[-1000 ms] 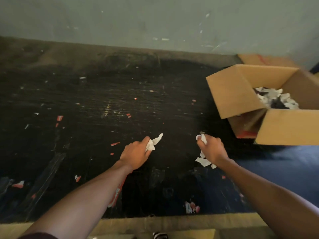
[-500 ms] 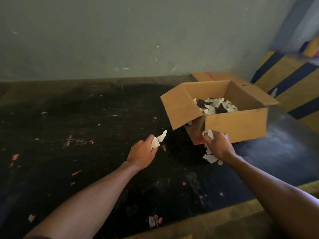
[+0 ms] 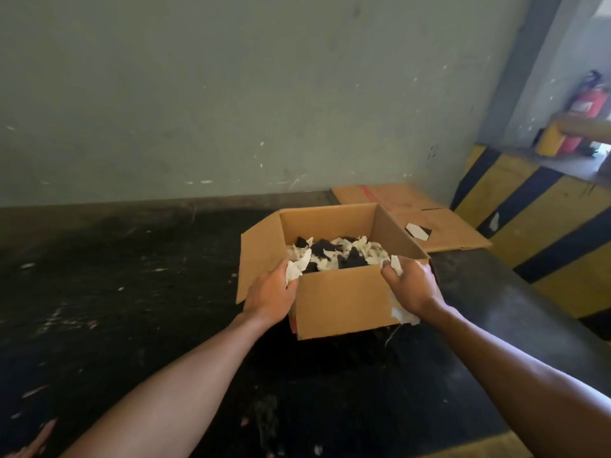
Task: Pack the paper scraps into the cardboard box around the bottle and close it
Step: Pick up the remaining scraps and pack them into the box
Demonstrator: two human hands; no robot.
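Note:
An open cardboard box stands on the dark floor, its flaps spread outward. Inside lies a heap of white and black paper scraps; the bottle is hidden under them. My left hand is at the box's near left corner, closed on white paper scraps held over the rim. My right hand is at the near right corner, closed on more white scraps, with some hanging below the palm against the box's front.
A flattened cardboard sheet lies behind the box against the grey wall. A yellow-and-black striped barrier rises on the right, with a red fire extinguisher beyond it. Small paper bits dot the dark floor.
Both hands, each with scraps, moved from the floor in front of the box up to its near corners. The view turned right and closer to the box.

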